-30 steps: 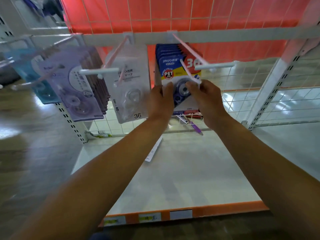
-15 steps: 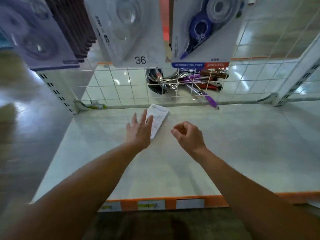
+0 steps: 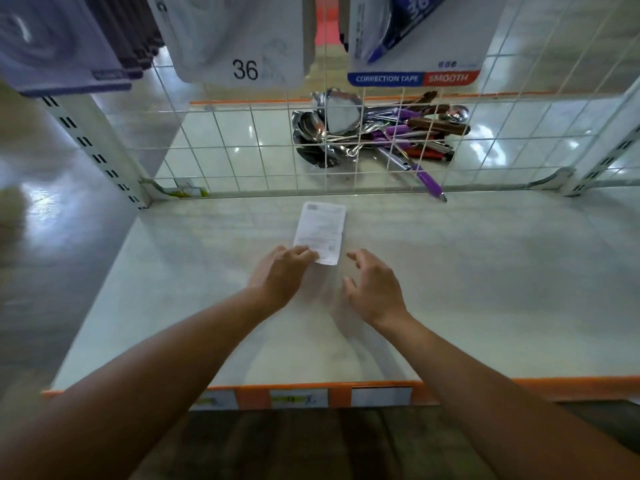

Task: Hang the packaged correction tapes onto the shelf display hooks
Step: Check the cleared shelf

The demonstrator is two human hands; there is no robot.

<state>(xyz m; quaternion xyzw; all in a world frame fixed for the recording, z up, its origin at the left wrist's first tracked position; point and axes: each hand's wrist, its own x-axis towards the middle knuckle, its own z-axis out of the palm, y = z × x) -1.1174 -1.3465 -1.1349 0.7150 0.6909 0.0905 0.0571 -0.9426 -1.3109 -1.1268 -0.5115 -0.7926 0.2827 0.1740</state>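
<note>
Packaged correction tapes hang at the top of the view: a blue and white pack (image 3: pixel 414 46) labelled correction tape, a clear pack (image 3: pixel 239 39) marked 36, and purple packs (image 3: pixel 59 46) at the left. Below them lies a white paper slip (image 3: pixel 320 230) on the pale shelf board (image 3: pixel 485 289). My left hand (image 3: pixel 280 275) rests on the board with its fingertips on the slip's near corner. My right hand (image 3: pixel 372 285) hovers just right of the slip, fingers loosely spread, holding nothing.
A white wire grid (image 3: pixel 242 150) closes the shelf's back. Behind it lies a heap of spoons and purple-handled utensils (image 3: pixel 377 133). White slotted uprights (image 3: pixel 93 147) stand at both sides. An orange strip with price labels (image 3: pixel 298 398) runs along the front edge.
My hands left the hanging blue pack and dropped to the shelf board. The view tilted down. My left fingertips now touch the slip's near corner, and my right hand has opened.
</note>
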